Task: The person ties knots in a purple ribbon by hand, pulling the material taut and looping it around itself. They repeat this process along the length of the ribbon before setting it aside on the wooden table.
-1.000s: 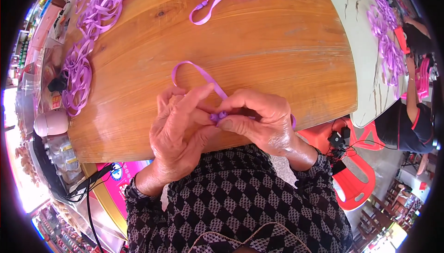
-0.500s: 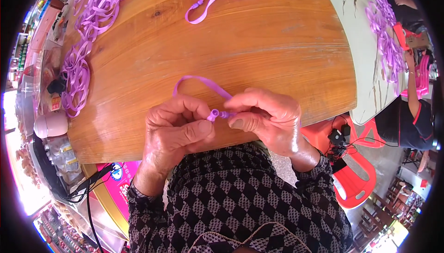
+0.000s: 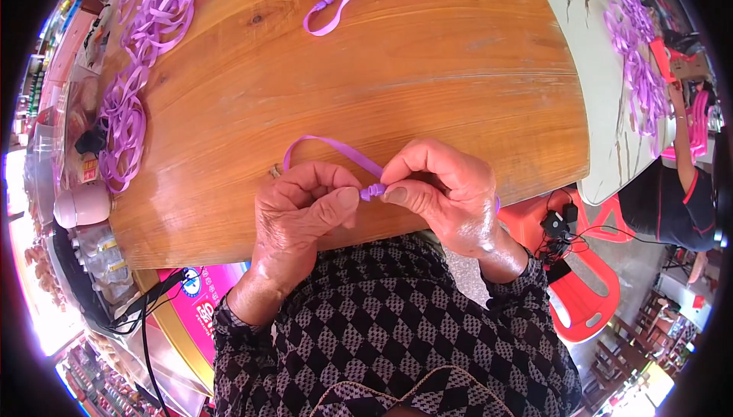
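Purple ribbon (image 3: 372, 189) between both hands' fingers (image 3: 347, 199) (pinched, looped).

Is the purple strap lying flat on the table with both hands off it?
No: the left hand and right hand pinch the purple strap between their fingertips, its loop arching above the wooden table.

Thin purple ribbon (image 3: 336, 146), looped above the wooden table's near edge, small knot mid-strand.

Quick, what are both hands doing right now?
Left hand: closed, pinching the purple strap.
Right hand: closed, pinching the same strap at its small knot.
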Action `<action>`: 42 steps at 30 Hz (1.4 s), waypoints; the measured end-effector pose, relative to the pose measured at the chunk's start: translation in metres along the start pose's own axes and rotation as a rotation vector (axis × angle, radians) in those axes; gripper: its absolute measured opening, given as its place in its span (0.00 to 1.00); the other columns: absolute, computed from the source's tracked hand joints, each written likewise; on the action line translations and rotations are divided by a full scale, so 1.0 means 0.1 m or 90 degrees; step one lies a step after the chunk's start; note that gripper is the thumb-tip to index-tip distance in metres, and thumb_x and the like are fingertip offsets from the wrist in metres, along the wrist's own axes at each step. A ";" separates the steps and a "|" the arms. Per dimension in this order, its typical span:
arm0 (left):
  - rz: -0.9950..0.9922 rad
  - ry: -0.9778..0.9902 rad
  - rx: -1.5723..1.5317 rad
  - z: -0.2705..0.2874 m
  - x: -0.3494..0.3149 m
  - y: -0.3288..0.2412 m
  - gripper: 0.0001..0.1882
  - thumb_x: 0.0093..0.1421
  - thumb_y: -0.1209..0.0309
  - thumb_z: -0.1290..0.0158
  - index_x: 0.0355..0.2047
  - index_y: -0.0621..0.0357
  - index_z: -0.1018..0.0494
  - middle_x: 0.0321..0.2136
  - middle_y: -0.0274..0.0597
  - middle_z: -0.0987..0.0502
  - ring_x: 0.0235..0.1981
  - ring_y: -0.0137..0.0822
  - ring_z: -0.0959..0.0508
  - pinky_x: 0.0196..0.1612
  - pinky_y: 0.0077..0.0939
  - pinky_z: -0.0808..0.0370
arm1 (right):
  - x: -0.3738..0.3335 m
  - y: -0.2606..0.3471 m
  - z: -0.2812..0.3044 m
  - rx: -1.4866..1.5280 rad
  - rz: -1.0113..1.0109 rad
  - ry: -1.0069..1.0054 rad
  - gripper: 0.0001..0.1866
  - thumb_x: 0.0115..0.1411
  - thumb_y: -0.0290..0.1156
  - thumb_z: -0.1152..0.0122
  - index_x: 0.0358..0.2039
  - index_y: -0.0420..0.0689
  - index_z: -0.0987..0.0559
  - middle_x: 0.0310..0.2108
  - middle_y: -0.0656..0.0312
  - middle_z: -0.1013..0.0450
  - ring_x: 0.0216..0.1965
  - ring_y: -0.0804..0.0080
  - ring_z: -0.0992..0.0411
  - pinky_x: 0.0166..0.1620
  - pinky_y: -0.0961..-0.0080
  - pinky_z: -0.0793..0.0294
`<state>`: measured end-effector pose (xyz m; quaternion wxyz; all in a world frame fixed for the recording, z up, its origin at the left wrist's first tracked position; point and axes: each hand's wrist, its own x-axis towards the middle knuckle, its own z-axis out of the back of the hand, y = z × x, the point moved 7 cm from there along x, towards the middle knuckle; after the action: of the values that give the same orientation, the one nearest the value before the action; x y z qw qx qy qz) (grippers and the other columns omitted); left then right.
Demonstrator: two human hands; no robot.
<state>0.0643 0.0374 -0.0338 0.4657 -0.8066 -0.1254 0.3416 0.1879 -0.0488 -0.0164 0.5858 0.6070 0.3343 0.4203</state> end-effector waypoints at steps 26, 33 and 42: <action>-0.147 -0.023 0.025 -0.06 -0.07 -0.01 0.08 0.53 0.81 0.46 0.35 0.68 0.26 0.30 0.41 0.23 0.32 0.27 0.24 0.39 0.18 0.28 | -0.03 0.14 -0.02 -0.111 0.139 -0.026 0.09 0.48 0.20 0.37 0.31 0.38 0.25 0.27 0.58 0.27 0.27 0.72 0.28 0.29 0.80 0.31; -0.274 -0.075 0.176 -0.08 -0.13 -0.12 0.06 0.54 0.81 0.46 0.34 0.67 0.26 0.29 0.38 0.24 0.32 0.24 0.26 0.39 0.15 0.30 | -0.06 0.19 -0.05 -0.141 0.194 -0.061 0.10 0.46 0.19 0.35 0.31 0.39 0.25 0.28 0.58 0.27 0.26 0.71 0.29 0.27 0.80 0.32; -0.395 -0.126 0.358 -0.11 -0.23 -0.19 0.05 0.51 0.82 0.44 0.30 0.67 0.26 0.26 0.40 0.24 0.27 0.26 0.26 0.30 0.16 0.30 | -0.13 0.15 -0.12 -0.076 0.200 -0.106 0.09 0.46 0.15 0.37 0.27 0.38 0.26 0.27 0.56 0.28 0.22 0.72 0.31 0.23 0.79 0.33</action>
<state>0.0570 0.0281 -0.0038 0.7339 -0.5357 -0.3081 0.2820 0.1705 -0.0567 -0.0039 0.5736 0.6484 0.1601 0.4743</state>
